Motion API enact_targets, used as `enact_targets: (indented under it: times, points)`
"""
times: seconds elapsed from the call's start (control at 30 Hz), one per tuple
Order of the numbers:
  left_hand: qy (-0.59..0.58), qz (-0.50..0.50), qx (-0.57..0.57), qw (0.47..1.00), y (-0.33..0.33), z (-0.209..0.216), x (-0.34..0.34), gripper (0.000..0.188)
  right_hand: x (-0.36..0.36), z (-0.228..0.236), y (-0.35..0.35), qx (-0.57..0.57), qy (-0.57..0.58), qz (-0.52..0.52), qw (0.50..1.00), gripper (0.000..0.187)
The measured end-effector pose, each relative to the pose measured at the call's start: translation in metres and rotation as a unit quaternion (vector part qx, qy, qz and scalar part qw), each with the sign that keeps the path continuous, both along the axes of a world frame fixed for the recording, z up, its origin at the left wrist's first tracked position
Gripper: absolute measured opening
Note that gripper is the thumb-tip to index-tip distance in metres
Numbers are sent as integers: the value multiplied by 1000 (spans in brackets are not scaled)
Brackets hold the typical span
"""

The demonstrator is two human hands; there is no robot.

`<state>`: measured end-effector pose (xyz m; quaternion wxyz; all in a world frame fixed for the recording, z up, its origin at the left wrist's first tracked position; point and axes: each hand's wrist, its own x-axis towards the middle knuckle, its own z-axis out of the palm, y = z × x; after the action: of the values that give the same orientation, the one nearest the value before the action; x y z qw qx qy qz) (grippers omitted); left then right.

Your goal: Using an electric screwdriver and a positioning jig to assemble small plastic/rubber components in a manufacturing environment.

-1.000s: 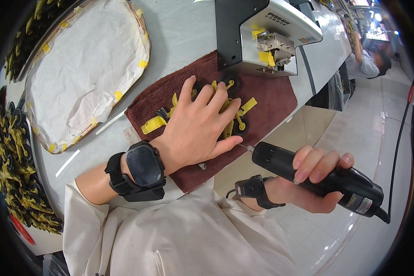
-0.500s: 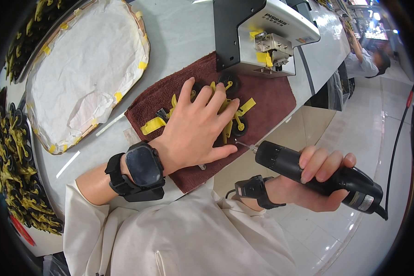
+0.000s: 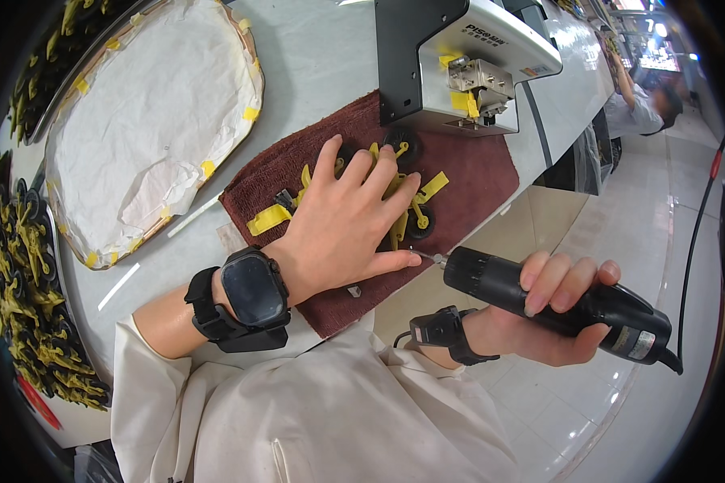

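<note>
the left hand (image 3: 348,216) lies spread, palm down, over a yellow toy car (image 3: 398,233), its fingers apart and unclenched, covering the middle of it. the toy car sits on a dark red towel (image 3: 479,173) on the pale table (image 3: 314,48), with black wheels (image 3: 403,145) and yellow ends showing around the hand. the right hand (image 3: 568,310) is wrapped around a black electric screwdriver (image 3: 479,274), thumb below and fingers over the top, holding it past the table's near edge. the thin metal bit (image 3: 424,255) points left toward the toy car, beside the left thumb; whether its tip touches anything, i cannot tell. a cord (image 3: 691,274) runs up from the screwdriver's back end. a watch (image 3: 254,287) is on the left wrist and a black strapped device (image 3: 443,334) on the right. just beyond the towel stands a black and silver machine (image 3: 399,64). to the left lies a tray (image 3: 254,84) lined with white paper, and past it more yellow and black pieces (image 3: 32,274) are heaped. another person (image 3: 636,113) is at the far right.
</note>
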<state>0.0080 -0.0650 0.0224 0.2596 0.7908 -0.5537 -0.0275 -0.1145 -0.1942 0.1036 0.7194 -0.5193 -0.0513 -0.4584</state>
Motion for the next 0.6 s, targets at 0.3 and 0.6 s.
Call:
enact_targets:
  times: [0.3, 0.6]
  points:
    - [13, -1, -3, 1000, 1, 0, 1, 73, 2, 1, 0, 0, 10, 0, 1000, 46]
    - [45, -48, -120, 991, 4, 24, 16, 59, 1, 5, -16, 101, -38, 9, 994, 45]
